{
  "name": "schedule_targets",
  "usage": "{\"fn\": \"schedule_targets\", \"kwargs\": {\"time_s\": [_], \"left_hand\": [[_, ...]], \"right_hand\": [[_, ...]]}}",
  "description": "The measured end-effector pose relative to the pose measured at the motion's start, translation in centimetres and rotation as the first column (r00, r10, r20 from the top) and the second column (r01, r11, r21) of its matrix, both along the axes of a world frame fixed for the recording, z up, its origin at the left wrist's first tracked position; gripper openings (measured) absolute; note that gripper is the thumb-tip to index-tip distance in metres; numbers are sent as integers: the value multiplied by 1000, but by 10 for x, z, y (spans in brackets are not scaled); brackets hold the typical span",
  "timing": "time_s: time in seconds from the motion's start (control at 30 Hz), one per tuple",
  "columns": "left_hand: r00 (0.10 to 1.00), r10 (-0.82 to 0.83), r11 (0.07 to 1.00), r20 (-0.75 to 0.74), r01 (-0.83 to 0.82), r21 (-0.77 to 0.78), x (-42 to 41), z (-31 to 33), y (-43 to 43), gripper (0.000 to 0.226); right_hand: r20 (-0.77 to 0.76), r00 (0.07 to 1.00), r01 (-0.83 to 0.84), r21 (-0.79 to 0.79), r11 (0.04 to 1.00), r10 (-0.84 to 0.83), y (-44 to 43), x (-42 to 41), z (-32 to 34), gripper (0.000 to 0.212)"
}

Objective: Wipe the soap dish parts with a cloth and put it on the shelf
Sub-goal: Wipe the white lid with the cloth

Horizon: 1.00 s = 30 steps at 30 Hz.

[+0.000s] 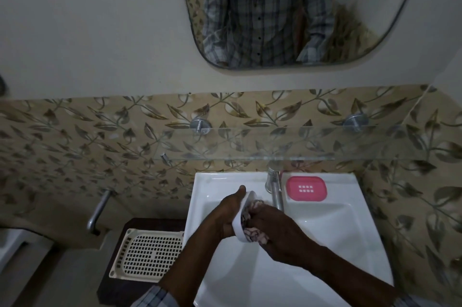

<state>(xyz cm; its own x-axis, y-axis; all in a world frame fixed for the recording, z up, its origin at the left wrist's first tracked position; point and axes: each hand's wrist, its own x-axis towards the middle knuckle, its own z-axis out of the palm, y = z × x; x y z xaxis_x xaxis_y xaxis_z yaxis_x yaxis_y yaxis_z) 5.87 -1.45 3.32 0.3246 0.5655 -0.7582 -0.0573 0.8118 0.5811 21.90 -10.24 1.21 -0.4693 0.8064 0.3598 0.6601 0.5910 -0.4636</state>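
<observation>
Over the white sink (337, 231), my left hand (226, 216) grips a white soap dish part (240, 224) on its edge, hollow side facing right. My right hand (277, 229) presses a mottled pinkish cloth (252, 231) into that hollow. The pink soap dish part (306, 188), with small drain holes, lies flat on the sink's back rim to the right of the tap. A glass shelf (250, 143) on two metal wall mounts runs above the sink.
A chrome tap (273, 186) stands at the back middle of the sink, close to my hands. A cream perforated tray (150, 254) rests on a dark stand left of the sink. A metal handle (98, 209) juts from the wall. A mirror (287, 12) hangs above.
</observation>
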Motion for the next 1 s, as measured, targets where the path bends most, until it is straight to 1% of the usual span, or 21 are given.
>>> {"fn": "schedule_targets", "kwargs": {"time_s": [0.07, 0.1, 0.17, 0.23, 0.3, 0.37, 0.43, 0.47, 0.5, 0.53, 0.57, 0.67, 0.7, 0.73, 0.77, 0.8, 0.83, 0.87, 0.9, 0.93, 1.0], "left_hand": [[996, 84, 996, -41, -83, 25, 10, -3, -6, 56], [990, 115, 993, -83, -111, 46, 13, -3, -9, 51], [974, 147, 979, -174, -118, 163, 16, -4, -15, 49], [962, 156, 920, -222, -59, 388, 18, -7, -26, 60], [953, 181, 753, -245, 26, 657, 19, -14, -36, 60], [951, 205, 544, -230, 85, 835, 18, -20, -42, 51], [963, 145, 404, -226, 151, 902, 15, -23, -40, 52], [970, 108, 360, -219, 167, 918, 11, -27, -39, 55], [977, 63, 353, -203, 169, 920, 7, -29, -39, 60], [987, 15, 384, -159, 141, 913, 4, -31, -40, 64], [993, -28, 417, -119, 119, 901, 3, -34, -41, 68], [991, -84, 523, -105, 134, 842, 3, -33, -38, 74], [995, -90, 627, -47, 93, 773, 4, -27, -36, 78], [996, -67, 766, 60, 13, 643, 1, -21, -35, 83], [988, 2, 890, 156, -73, 450, -3, -15, -31, 89], [967, 51, 966, 251, -112, 233, -6, -7, -27, 97], [942, 80, 994, 327, -98, 38, -9, 1, -23, 102], [924, 97, 994, 369, -69, -88, -11, 9, -21, 102], [925, 105, 990, 364, -62, -128, -11, 15, -18, 97], [937, 117, 990, 330, -84, -111, -7, 19, -15, 87], [951, 161, 987, 265, -159, -30, 4, 19, -13, 63]], "right_hand": [[-100, 989, 89, -176, 980, -107, -8, -10, -2, 35], [-187, 962, 137, -296, 945, -198, -11, -15, 0, 28], [-350, 836, 156, -586, 795, -422, -12, -24, 10, 3], [-426, 674, 67, -778, 625, -603, -8, -23, 18, 10], [-481, 507, -48, -844, 534, -715, -6, -20, 26, 11], [-512, 387, -143, -855, 499, -767, -4, -18, 33, 10], [-542, 299, -218, -840, 497, -785, 0, -14, 38, 10], [-553, 282, -234, -832, 502, -784, 3, -14, 40, 6], [-566, 264, -246, -823, 513, -781, 6, -14, 42, 4], [-577, 268, -243, -815, 526, -771, 9, -13, 44, 9], [-582, 310, -211, -813, 542, -752, 12, -11, 47, 15], [-535, 547, 0, -769, 639, -644, 16, -9, 49, 24], [-505, 627, 67, -724, 687, -593, 16, -6, 50, 23], [-479, 722, 116, -627, 771, -498, 15, -2, 49, 22], [-424, 837, 133, -455, 880, -346, 15, 2, 46, 24], [-308, 938, 89, -236, 968, -161, 14, 5, 41, 30], [-141, 990, 7, -33, 999, -12, 14, 7, 38, 36], [4, 998, -70, 99, 993, 70, 13, 6, 35, 39], [80, 992, -114, 157, 981, 103, 11, 2, 33, 38], [75, 992, -110, 161, 981, 99, 9, -2, 32, 38], [-43, 999, -3, 61, 998, 6, 3, -9, 31, 42]]}}
